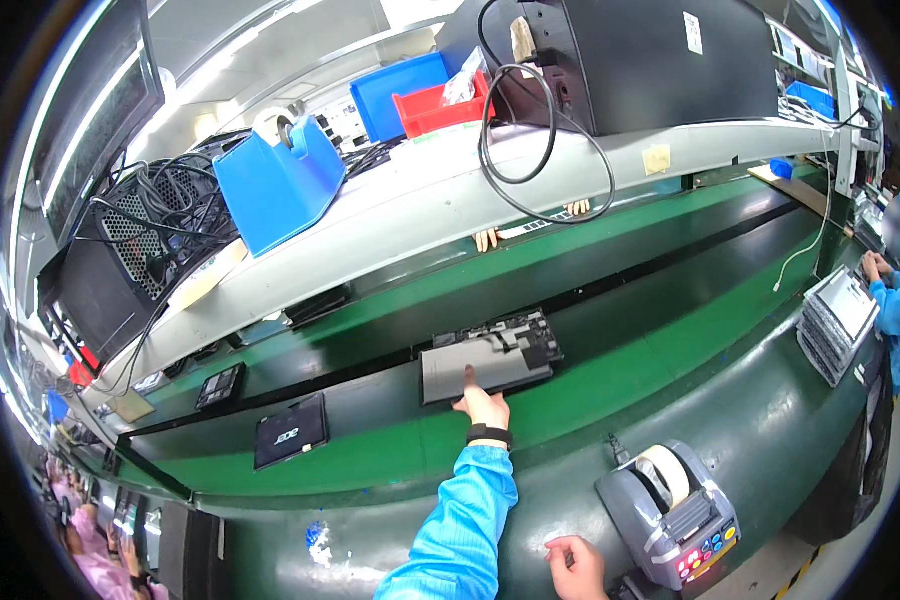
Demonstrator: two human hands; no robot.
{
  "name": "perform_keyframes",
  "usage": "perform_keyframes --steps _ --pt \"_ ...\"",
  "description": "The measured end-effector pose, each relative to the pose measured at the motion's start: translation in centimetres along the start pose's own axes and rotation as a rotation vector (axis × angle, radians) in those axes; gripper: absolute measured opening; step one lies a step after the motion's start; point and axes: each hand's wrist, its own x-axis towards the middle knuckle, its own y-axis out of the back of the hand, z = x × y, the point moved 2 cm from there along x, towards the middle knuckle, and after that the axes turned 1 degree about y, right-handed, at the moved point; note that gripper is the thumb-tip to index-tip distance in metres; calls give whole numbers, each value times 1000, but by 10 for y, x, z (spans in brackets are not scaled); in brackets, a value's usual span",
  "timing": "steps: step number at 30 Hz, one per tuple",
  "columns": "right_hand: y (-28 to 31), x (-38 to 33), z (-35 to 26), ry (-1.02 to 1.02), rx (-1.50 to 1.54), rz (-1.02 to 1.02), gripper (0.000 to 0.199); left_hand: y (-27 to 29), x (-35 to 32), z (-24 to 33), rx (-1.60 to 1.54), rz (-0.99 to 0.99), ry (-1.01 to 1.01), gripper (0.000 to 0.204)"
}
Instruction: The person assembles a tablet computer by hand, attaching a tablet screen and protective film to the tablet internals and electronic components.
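My left hand, with a dark wristband and blue sleeve, reaches out to the middle of the green bench. Its thumb lies on the grey top of an opened tablet-like device, and the other fingers are hidden at its near edge. Dark inner parts and circuitry show along the device's far side. Close to the lower edge, my right hand is partly cut off. Its fingers are loosely bent and apart, with nothing visible in them. Right of it stands a grey tape dispenser with lit buttons.
A black tablet and a smaller dark device lie to the left. Another person's hands show under the shelf. A cable hangs off it. At right, a co-worker is beside stacked panels.
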Motion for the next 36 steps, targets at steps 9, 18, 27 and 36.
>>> perform_keyframes --steps 9,18,27,36 --pt "1 -2 -4 23 -57 24 12 2 13 5 165 51 8 21" --pt "-9 -3 28 71 26 14 7 50 -54 114 250 -179 57 13" --pt "11 -38 -32 -119 576 -134 14 164 -248 217 295 -201 86 29" --pt "18 -104 -2 -289 438 -387 25 285 -352 205 179 89 7 29"
